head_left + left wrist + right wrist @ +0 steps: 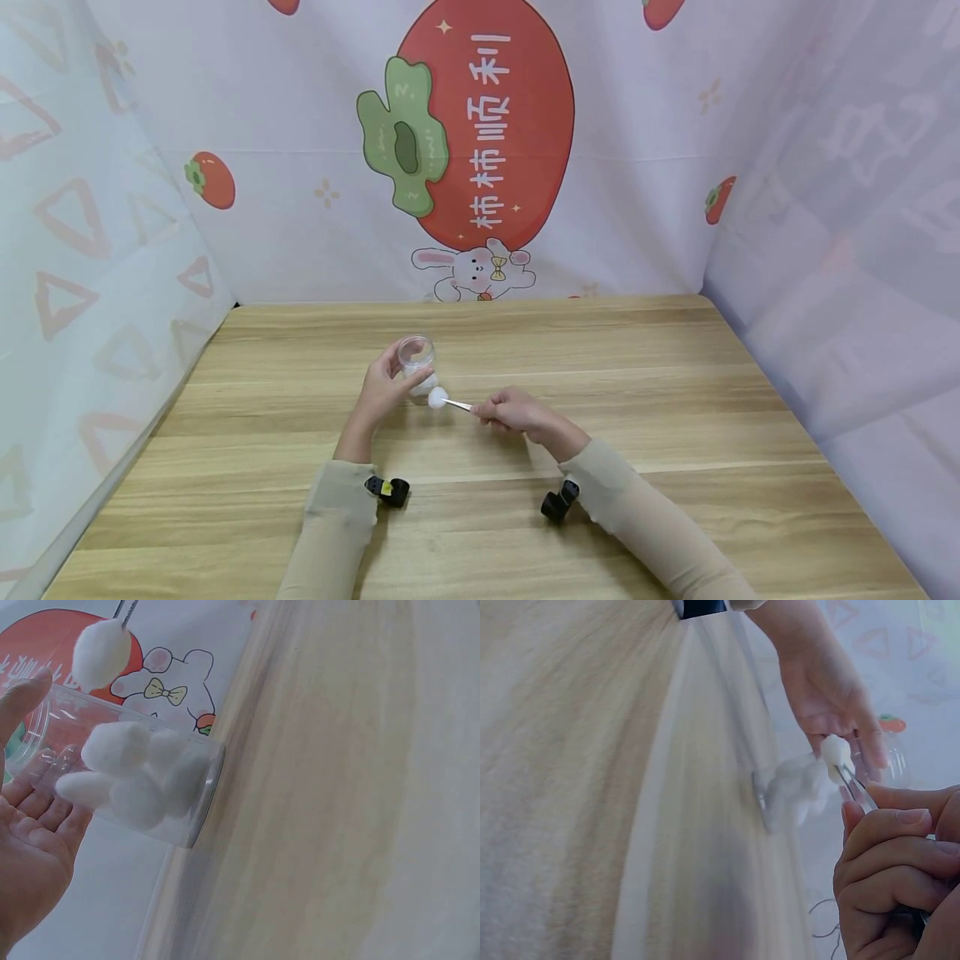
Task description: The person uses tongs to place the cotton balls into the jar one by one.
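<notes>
My left hand (384, 385) grips a clear jar (417, 353) near its open mouth, thumb on one side and fingers round the other. Inside, toward the bottom, lie several white cotton balls (135, 772), seen through the wall in the left wrist view. My right hand (517, 412) pinches metal tweezers (457, 405) between thumb and fingers. Their tips hold one cotton ball (437, 397), outside the jar and close beside it on the near right. In the right wrist view the tweezers (859, 791) overlap the left hand and the jar behind.
The wooden table (637, 375) spreads out under both arms. A printed cloth (300, 225) with persimmons and a rabbit hangs along its back edge, with more cloth at both sides. Each sleeve carries a small black wrist camera (558, 502).
</notes>
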Tool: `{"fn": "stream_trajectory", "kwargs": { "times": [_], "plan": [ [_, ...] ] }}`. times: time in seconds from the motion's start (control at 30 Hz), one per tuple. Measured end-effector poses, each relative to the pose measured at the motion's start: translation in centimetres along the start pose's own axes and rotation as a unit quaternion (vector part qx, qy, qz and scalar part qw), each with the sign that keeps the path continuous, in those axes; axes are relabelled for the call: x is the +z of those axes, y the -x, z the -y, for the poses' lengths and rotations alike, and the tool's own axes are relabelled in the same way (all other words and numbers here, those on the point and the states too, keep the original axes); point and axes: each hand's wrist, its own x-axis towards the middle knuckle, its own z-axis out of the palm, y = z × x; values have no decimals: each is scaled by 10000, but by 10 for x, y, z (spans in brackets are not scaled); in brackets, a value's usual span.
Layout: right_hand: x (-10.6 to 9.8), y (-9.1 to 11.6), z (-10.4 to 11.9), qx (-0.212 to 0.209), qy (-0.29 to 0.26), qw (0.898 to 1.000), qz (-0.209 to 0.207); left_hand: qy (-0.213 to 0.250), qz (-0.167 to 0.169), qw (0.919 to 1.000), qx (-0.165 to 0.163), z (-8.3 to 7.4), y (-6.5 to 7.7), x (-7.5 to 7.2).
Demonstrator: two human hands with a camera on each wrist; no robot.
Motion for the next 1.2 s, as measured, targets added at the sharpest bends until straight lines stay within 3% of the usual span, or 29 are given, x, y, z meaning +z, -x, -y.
{"fn": "stream_trajectory", "kwargs": {
  "times": [0.63,1.2],
  "plan": [
    [-11,8,18,-379,-111,9992,75,39,33,10000,-79,0,0,0],
    [-17,8,37,-566,-211,9982,-24,21,46,9999,157,2,-1,0]
  ]
}}
